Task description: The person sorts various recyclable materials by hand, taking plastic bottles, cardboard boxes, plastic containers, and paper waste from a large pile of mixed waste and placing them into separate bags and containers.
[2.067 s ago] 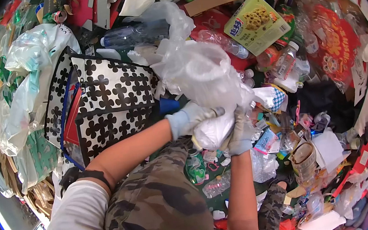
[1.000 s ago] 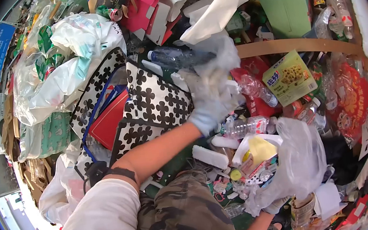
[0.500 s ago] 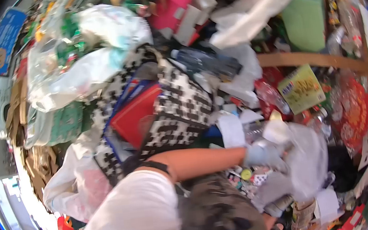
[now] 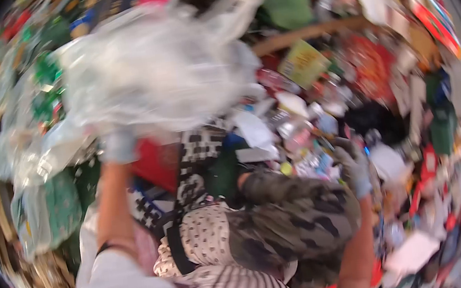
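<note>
My left hand [image 4: 118,147], in a pale grey glove, is closed on a translucent white plastic bag [image 4: 153,73]. Motion smears the bag, which spreads above the hand over the heap. Beneath it, a black-and-white patterned bag [image 4: 203,147] shows in part, with a red flat item [image 4: 158,163] inside. On the other side, my right hand [image 4: 353,168], gloved with a darker palm, hovers over or touches a pile of small litter [image 4: 313,162]. Its fingers look apart and I see nothing held in them. A knee in camouflage trousers [image 4: 296,211] lies between my hands.
Mixed waste surrounds me. A yellow-green box [image 4: 304,64] and a red patterned wrapper [image 4: 369,66] lie ahead to the right. A brown strip [image 4: 309,35] crosses behind them. Green plastic [image 4: 64,207] sits at the left, near bundled cardboard [image 4: 46,282].
My left hand has swung from right to left, carrying the plastic bag over the patterned bag. My right hand has come up beside the small litter. The view has turned to the right.
</note>
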`<state>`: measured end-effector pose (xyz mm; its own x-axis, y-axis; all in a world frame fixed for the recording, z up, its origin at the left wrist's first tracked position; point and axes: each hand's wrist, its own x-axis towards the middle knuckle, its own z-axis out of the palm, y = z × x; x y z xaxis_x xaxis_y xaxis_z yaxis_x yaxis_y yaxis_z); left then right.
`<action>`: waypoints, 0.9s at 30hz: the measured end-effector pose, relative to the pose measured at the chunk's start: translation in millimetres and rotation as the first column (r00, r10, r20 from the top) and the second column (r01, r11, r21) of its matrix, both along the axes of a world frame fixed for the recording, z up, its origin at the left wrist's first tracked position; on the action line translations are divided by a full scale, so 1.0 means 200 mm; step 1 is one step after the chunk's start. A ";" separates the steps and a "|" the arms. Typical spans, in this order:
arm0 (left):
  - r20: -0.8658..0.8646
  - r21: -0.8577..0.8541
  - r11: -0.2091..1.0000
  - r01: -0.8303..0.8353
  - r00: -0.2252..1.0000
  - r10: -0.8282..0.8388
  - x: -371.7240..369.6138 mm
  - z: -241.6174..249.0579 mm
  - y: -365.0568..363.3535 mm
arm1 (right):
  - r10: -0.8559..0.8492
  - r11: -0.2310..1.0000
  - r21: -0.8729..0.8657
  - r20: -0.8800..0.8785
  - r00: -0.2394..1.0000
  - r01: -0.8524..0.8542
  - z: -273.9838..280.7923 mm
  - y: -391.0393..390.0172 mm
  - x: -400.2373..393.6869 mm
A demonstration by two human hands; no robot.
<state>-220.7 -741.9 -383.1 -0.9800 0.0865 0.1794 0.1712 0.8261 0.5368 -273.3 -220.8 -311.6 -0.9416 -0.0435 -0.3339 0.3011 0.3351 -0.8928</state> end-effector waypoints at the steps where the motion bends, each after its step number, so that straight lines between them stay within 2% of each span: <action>1: -0.084 -0.199 0.979 0.043 0.995 -0.060 0.09 -0.03 -0.25 | -0.056 0.998 0.043 0.073 0.996 0.053 -0.09 0.07 0.06; 2: -0.078 -0.525 0.844 -0.107 0.994 0.077 0.09 0.02 -0.29 | -0.106 0.992 0.078 0.145 0.984 0.095 -0.21 0.16 0.14; 3: -0.086 -0.794 0.579 -0.183 0.978 0.191 0.10 0.08 -0.32 | -0.185 0.980 0.102 0.139 0.973 0.172 -0.42 0.31 0.23; 4: 0.216 -0.683 0.709 -0.174 0.880 0.423 0.13 0.09 -0.23 | -0.170 0.979 0.113 0.009 0.985 0.168 -0.73 0.45 0.35; 5: 0.407 -0.466 0.869 -0.167 0.831 0.379 0.16 0.02 -0.17 | -0.151 0.977 0.130 -0.121 0.981 0.167 -1.04 0.60 0.47; 6: 0.580 -0.224 0.957 -0.182 0.764 0.281 0.20 -0.10 -0.12 | -0.303 0.950 0.063 -0.044 0.952 0.306 -1.08 0.57 0.57; 7: 0.645 -0.268 0.963 0.022 0.747 0.162 0.25 -0.38 -0.12 | -0.452 0.892 -0.002 0.030 0.891 0.453 -1.12 0.56 0.67; 8: 0.711 -0.299 0.928 0.224 0.701 0.059 0.27 -0.63 -0.12 | -0.683 0.634 -0.016 0.456 0.570 0.773 -0.94 0.39 0.71; 9: 0.762 -0.246 0.921 0.303 0.647 -0.010 0.27 -0.75 -0.01 | -0.684 0.492 -0.096 0.573 0.452 0.866 -1.19 0.44 0.84; 10: 0.797 -0.184 0.937 0.297 0.603 -0.034 0.26 -0.81 0.12 | -0.645 0.329 -0.155 0.684 0.342 0.931 -1.44 0.48 0.99; 12: 0.839 -0.098 0.962 0.254 0.542 -0.058 0.20 -0.91 0.27 | -0.752 0.330 0.328 0.658 0.037 0.885 -1.27 0.30 1.13; 13: 0.857 -0.056 0.977 0.207 0.512 -0.059 0.18 -0.94 0.31 | -0.790 0.173 0.354 0.608 -0.085 0.919 -1.41 0.24 1.24; 15: 0.896 0.036 0.998 0.056 0.440 -0.057 0.13 -0.93 0.29 | -0.840 0.039 0.487 0.489 -0.235 0.873 -1.49 0.10 1.37; 16: 0.915 0.090 0.995 -0.053 0.400 -0.061 0.11 -0.91 0.25 | -0.869 0.054 0.592 0.424 -0.254 0.804 -1.44 0.03 1.39; 17: 0.932 0.142 0.973 -0.182 0.357 -0.069 0.11 -0.89 0.21 | -0.864 0.055 0.589 0.434 -0.258 0.806 -1.53 0.02 1.43; 19: 0.952 0.235 0.855 -0.462 0.285 -0.108 0.10 -0.79 0.11 | -0.934 0.164 0.584 0.352 -0.066 0.795 -1.79 0.02 1.48; 20: 0.953 0.259 0.795 -0.548 0.279 -0.118 0.08 -0.70 0.05 | -0.930 0.169 0.579 0.362 -0.065 0.797 -1.77 0.03 1.41; 21: 0.947 0.276 0.772 -0.573 0.299 -0.116 0.04 -0.60 0.03 | -0.876 0.236 0.401 0.483 0.015 0.885 -1.71 0.05 1.30; 22: 0.864 0.376 0.809 -0.451 0.486 -0.131 -0.01 -0.41 0.14 | -0.806 0.280 0.204 0.581 0.114 0.938 -1.66 0.06 1.20; 23: 0.863 -0.100 0.992 -0.072 0.489 0.123 -0.11 -0.09 0.30 | -0.829 0.317 0.257 0.542 0.135 0.913 -1.67 0.09 1.14; 24: 0.745 -0.567 0.768 0.297 0.583 0.325 -0.20 0.12 0.42 | -0.823 0.321 0.251 0.551 0.139 0.913 -1.62 0.11 1.04; 25: 0.608 -0.713 0.587 0.384 0.755 0.245 -0.20 0.04 0.18 | -0.804 0.357 0.190 0.561 0.197 0.915 -1.51 0.12 0.94; 26: 0.517 -0.826 0.490 0.280 0.724 0.458 -0.29 0.14 0.30 | -0.783 0.394 0.129 0.565 0.259 0.910 -1.47 0.14 0.87; 27: 0.408 -0.822 0.561 0.096 0.787 0.463 -0.34 0.38 0.60 | -0.820 0.395 0.066 0.475 0.319 0.916 -1.55 0.13 0.83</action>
<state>-288.2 -622.6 -307.6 -0.8718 -0.2825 -0.4001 -0.1132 0.9110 -0.3966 -108.1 -195.2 -621.3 -0.2591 0.6168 -0.7433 0.6190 -0.4847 -0.6180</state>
